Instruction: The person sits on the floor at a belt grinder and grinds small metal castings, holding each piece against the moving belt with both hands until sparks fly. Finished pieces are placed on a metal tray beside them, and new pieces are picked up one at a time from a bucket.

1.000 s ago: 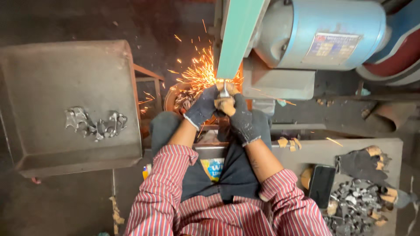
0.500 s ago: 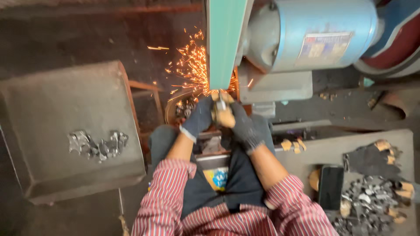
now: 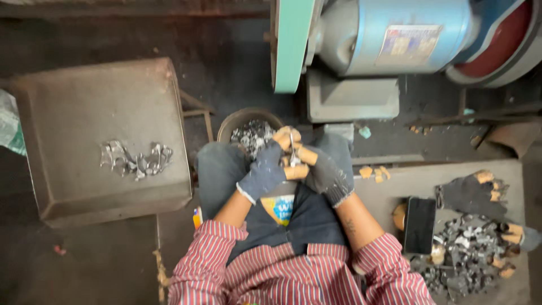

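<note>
Both gloved hands meet over the lap, just in front of a round metal bowl (image 3: 248, 131) filled with small grey metal pieces. The left hand (image 3: 265, 172) and right hand (image 3: 324, 172) close together on one small metal part (image 3: 293, 148), held upright between taped fingertips. Above stands the green sanding belt (image 3: 291, 45) of a blue grinder motor (image 3: 395, 36). A grey tray (image 3: 84, 169) on the left carries a few finished pieces (image 3: 134, 159); on the right desk (image 3: 406, 181) lie a dark phone (image 3: 420, 225), spare gloves (image 3: 471, 195) and a heap of parts (image 3: 468, 254)

Light was dim and even, the floor (image 3: 226, 62) near black; the frame looked sharp, corners slightly stretched.
</note>
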{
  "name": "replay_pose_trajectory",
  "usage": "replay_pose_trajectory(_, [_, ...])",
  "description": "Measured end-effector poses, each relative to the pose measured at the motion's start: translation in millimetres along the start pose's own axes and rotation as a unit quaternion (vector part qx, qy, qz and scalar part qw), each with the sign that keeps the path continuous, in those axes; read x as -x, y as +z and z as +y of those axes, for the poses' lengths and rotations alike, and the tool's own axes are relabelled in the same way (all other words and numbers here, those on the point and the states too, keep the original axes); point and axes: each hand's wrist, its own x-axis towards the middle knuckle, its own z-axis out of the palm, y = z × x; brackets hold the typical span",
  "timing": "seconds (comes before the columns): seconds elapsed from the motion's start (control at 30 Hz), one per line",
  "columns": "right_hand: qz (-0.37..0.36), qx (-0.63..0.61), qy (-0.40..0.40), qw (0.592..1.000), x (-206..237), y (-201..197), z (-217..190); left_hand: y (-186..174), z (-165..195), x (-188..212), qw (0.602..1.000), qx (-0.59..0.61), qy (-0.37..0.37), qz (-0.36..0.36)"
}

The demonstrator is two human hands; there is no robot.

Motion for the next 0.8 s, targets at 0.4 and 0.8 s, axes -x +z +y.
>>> replay_pose_trajectory(0.4, [0.072,-0.661,0.169,0.728,-62,125,80,-18,-141,-88,0.875,0.443,-0.197,0.010])
replay_pose_trajectory(0.8, [0.123,-0.641,0.239,0.719,-86,122,73,-25,-179,-72,0.921,0.347,-0.178,0.004])
